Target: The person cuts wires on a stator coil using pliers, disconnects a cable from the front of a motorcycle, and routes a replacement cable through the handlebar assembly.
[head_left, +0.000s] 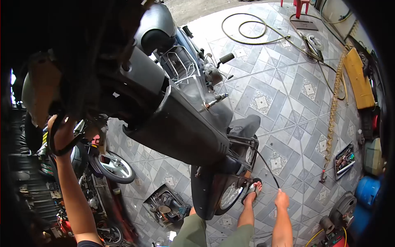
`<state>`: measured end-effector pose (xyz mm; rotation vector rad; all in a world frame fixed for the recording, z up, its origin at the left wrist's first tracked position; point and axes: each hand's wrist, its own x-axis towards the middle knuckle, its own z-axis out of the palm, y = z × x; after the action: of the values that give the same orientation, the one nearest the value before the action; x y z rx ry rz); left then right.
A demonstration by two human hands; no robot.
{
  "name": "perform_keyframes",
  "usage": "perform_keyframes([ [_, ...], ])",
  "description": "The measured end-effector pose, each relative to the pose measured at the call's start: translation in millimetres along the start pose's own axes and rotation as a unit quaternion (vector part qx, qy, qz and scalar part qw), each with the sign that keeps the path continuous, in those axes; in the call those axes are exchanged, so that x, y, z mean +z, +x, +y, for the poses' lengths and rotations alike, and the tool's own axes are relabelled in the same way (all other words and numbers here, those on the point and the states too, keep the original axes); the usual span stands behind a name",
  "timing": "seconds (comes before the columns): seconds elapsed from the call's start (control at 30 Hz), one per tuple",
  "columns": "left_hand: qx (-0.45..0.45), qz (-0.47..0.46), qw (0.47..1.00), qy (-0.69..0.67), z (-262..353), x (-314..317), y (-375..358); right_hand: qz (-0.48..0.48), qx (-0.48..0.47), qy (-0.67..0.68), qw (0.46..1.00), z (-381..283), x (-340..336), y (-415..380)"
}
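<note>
1. The left hand (63,138), at 9 o'clock, is partly hidden by a dark strap and shadow near the top of the motorbike (181,133); whether it is open or closed I cannot tell, though it seems to be touching something there
2. The upper end of the motorbike, toward 10 o'clock, is lost in darkness, and its body hides one of the person's feet
3. The right hand (282,199), between 4 and 5 o'clock, is closed around the one black cable (268,165), which runs up toward 11 o'clock to the motorbike's wheel end
4. One sandalled foot (253,191) shows at 5 o'clock, beside the spoked wheel (230,198)
5. Two trays: a parts tray (166,208) at 7 o'clock, a tool tray (345,161) between 3 and 4
6. One coiled hose (332,119) at 3 o'clock, one yellow case (358,78) between 2 and 3, one red stool (302,7) cut off between 1 and 2
</note>
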<state>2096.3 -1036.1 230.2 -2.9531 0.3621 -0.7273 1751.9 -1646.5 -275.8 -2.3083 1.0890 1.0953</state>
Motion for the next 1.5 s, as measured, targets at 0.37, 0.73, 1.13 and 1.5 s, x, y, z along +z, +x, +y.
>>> perform_keyframes([
  [0.37, 0.127, -0.01, 0.99, 0.067, -47, -3, -17, 0.045, 0.055, -0.008, 0.997, 54, -19, -42],
  [0.73, -0.202, -0.1, 0.972, -0.059, -106, -1, -8, 0.019, 0.168, 0.001, 0.986, 110, -21, -17],
  [1.13, -0.306, -0.15, 0.932, -0.122, -8, 0, -3, 0.043, 0.169, -0.011, 0.985, 100, -13, -31],
  [1.5, -0.186, -0.089, 0.964, -0.17, -31, 4, -13, 0.057, -0.039, 0.159, 0.985, 30, 20, -60],
])
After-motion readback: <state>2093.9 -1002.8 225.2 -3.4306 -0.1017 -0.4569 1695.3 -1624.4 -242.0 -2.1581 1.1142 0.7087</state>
